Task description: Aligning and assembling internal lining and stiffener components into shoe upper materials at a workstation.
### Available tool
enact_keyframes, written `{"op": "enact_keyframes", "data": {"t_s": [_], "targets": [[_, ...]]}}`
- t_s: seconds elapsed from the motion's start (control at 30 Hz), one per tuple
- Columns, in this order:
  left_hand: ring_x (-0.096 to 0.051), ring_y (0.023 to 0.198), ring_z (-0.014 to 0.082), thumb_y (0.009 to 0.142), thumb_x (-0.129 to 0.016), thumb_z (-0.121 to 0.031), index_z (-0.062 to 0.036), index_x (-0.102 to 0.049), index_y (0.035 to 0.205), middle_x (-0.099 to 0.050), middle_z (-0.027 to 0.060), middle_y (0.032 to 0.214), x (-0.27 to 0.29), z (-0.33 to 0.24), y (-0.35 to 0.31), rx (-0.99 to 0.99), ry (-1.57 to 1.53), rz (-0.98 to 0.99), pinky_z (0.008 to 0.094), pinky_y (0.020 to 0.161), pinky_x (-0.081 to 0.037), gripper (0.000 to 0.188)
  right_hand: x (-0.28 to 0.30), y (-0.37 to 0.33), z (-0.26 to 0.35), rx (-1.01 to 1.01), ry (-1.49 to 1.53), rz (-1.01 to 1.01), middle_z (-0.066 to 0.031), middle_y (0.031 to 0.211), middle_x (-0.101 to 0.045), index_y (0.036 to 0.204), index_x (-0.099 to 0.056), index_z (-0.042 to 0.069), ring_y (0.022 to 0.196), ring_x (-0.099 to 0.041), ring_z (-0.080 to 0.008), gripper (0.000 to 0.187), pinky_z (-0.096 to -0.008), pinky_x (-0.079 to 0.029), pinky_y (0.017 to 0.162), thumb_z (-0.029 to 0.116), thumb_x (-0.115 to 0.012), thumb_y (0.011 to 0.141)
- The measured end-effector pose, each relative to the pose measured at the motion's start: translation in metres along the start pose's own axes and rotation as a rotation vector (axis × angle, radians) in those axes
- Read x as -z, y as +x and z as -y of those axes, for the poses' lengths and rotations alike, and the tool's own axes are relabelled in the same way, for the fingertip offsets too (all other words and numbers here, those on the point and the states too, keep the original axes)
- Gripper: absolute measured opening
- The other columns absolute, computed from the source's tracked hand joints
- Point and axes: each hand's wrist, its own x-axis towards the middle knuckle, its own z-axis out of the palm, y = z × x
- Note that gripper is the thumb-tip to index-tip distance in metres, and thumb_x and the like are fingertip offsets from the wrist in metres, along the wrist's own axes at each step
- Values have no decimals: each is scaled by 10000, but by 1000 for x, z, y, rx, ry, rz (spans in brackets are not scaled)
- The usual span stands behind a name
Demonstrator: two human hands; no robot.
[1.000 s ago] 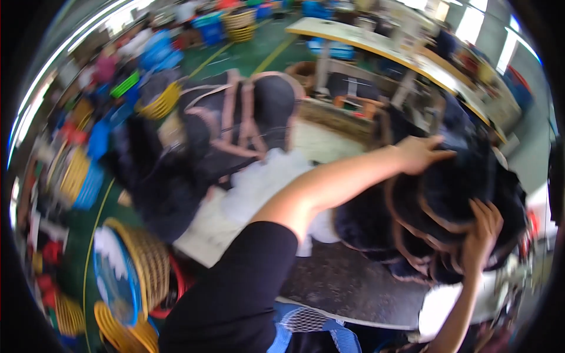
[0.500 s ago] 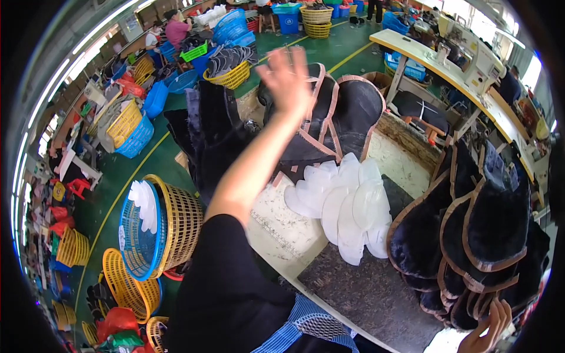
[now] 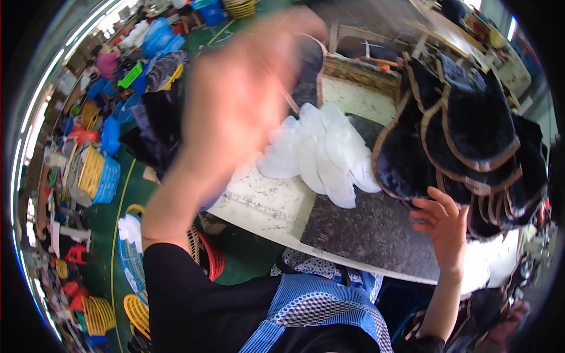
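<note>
Left hand [image 3: 235,100] raised close to the camera, badly blurred, palm spread wide, fingers apart, holding nothing that can be made out. It hangs above the left end of the table [image 3: 271,203] and hides part of what lies behind it. Black sleeve covers the upper arm; forearm bare.

Right hand [image 3: 442,226] comes up from the lower right, fingers loosely spread, grip wide. Fingertips rest at the lower edge of a stack of dark furry pieces [image 3: 465,135] edged in tan binding. Whether the fingers actually pinch a piece cannot be told; they touch or nearly touch the lowest edge.

The dark pieces overlap one another in a heap on the right half of the table, over a dark speckled slab [image 3: 365,229]. Just left of the heap, a fan of white oval pieces [image 3: 321,156] lies spread on the table, some on the pale worn surface, some on the slab.

A blue checked apron [image 3: 321,309] shows at the lower edge. On the green floor to the left stand blue and yellow baskets [image 3: 100,176] and a red one [image 3: 212,259] near the table edge. Further dark pieces with pinkish trim [image 3: 312,65] sit behind the left hand, partly hidden.
</note>
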Motion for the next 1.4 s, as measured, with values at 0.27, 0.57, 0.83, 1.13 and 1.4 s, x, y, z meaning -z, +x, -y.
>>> {"op": "enact_keyframes", "data": {"t_s": [0.27,0.57,0.83,1.13,1.4], "targets": [[-257,1547,367,814,-779,-453,-33,-385,1557,-324,221,1631,-188,-80,-255,-380,-299,791,745,1187,-61,940,89,-91,-65,-152,-41,-340,-109,1348,-632,1439,-545,37,1269,-588,-241,605,-379,-481,1039,511,-480,1069],[-588,1268,313,901,-753,-286,-76,-618,1332,-615,134,1338,-170,-82,-227,-391,-641,645,491,1110,-446,498,-1,-105,-32,697,-855,-662,-168,1053,-695,1108,-631,-41,901,-656,-217,179,-301,-526,794,-103,-572,950],[-626,1161,314,779,-797,-100,-34,-702,1100,-661,101,1188,-98,20,-215,-132,-47,472,419,969,-520,341,-80,20,-60,286,-651,-15,-154,1026,-661,1170,-669,6,930,-658,-283,308,-348,-529,840,15,-704,864],[-553,1286,332,858,-748,-150,-40,-655,1260,-587,112,1314,-105,34,-239,-12,-94,478,461,1069,-462,427,-109,38,-105,511,-1206,139,-108,1116,-642,1206,-704,51,1007,-622,-315,432,-410,-527,851,36,-686,775],[-682,961,290,824,-775,-55,-58,-724,921,-713,67,916,-94,76,-193,114,-253,365,391,858,-542,110,-89,98,-58,221,-891,103,-147,849,-704,934,-735,-5,706,-701,-260,101,-322,-564,653,72,-740,868]]}}
